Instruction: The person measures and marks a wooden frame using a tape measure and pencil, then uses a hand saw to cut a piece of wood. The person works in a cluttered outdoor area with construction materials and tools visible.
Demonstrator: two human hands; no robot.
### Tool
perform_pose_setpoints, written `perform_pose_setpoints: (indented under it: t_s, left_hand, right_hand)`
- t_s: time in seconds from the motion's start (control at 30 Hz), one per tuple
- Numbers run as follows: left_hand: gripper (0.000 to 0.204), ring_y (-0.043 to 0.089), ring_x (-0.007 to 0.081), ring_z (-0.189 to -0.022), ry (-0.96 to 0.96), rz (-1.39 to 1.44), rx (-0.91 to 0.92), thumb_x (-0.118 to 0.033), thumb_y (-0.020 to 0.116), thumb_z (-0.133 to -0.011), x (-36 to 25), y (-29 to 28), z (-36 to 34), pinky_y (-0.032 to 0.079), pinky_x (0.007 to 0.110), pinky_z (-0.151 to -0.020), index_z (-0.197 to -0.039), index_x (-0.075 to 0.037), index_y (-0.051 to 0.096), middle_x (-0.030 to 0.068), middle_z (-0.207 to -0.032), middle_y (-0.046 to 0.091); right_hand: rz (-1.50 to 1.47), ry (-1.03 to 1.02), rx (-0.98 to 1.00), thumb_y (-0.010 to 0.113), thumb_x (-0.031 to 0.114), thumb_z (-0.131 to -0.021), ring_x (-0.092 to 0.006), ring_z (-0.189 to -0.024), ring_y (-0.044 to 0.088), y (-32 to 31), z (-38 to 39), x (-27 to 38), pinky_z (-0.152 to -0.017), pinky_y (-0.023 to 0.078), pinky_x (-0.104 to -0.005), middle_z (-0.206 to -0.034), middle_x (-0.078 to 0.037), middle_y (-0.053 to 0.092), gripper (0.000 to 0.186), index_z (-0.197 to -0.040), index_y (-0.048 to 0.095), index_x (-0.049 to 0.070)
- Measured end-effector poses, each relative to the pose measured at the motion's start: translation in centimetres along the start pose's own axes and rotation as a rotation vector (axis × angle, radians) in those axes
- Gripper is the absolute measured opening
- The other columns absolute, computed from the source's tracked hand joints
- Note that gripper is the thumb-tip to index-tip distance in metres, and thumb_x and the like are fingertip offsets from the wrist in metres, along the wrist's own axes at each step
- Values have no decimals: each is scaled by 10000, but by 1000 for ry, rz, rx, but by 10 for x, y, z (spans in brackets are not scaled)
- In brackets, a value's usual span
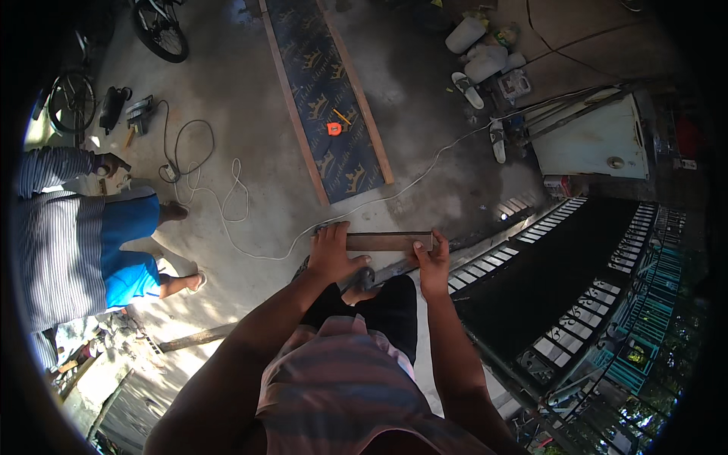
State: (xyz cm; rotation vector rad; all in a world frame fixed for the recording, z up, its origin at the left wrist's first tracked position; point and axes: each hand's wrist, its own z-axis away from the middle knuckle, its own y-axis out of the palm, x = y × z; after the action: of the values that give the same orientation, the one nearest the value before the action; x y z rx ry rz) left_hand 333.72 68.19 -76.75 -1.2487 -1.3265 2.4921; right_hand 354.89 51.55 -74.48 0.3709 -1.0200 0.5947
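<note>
A short brown wooden board [379, 242] spans level between my two hands, above the concrete floor. My left hand [332, 252] holds its left end, fingers laid over the top and the thumb out to the side. At the other end, my right hand [430, 262] grips the board between thumb and fingers. Just ahead lies a long dark panel [315, 140] printed with gold crowns, with a wooden strip [368, 125] along its right side and another [299, 133] along its left. An orange tape measure [334, 129] and a yellow pencil [343, 117] rest on the panel.
A white cord [258, 256] winds across the floor. At left, a person [68, 243] in blue shorts bends near a power tool [139, 114]; bicycles [159, 30] stand beyond. Slippers [468, 91], jugs [485, 62] and a pale metal cabinet [591, 140] are at right, above a black gate [561, 265].
</note>
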Motion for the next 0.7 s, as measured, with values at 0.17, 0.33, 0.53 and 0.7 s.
perform_pose_setpoints:
  t_s: [0.17, 0.33, 0.53, 0.7]
  left_hand:
    - [790, 611, 417, -1308, -667, 377, -138, -466, 819, -893, 97, 147, -80, 492, 503, -1067, -1435, 26, 524, 252, -1337, 637]
    - [745, 706, 289, -1010, -1294, 792, -346, -432, 816, -929, 186, 334, -197, 569, 404, -903, -1449, 11, 518, 155, -1073, 696]
    - [857, 636, 310, -1216, -1372, 1533, -470, -537, 815, -930, 261, 416, -277, 577, 417, -970, -1489, 14, 470, 194, -1398, 557]
    - [741, 714, 317, -1071, -1274, 1626, -503, -541, 797, -943, 295, 448, -294, 624, 434, -884, -1395, -3, 562, 173, -1245, 664]
  right_hand:
    - [6, 312, 19, 780, 173, -1007, -153, -867, 688, -22, -181, -61, -791, 629, -344, -1069, -38, 688, 664, -1581, 448, 149]
    - [42, 465, 38, 756, 160, -1022, -167, -869, 670, -33, -369, -233, -809, 626, -349, -1102, -47, 677, 674, -1612, 434, 207]
    - [-148, 565, -5, 762, 223, -1021, -222, -1026, 663, -32, -453, -361, -847, 600, -362, -1259, -70, 634, 712, -1631, 395, 202]
    - [-191, 635, 49, 772, 235, -1014, -250, -1053, 651, -30, -477, -428, -874, 593, -394, -1305, -84, 602, 704, -1607, 397, 174]
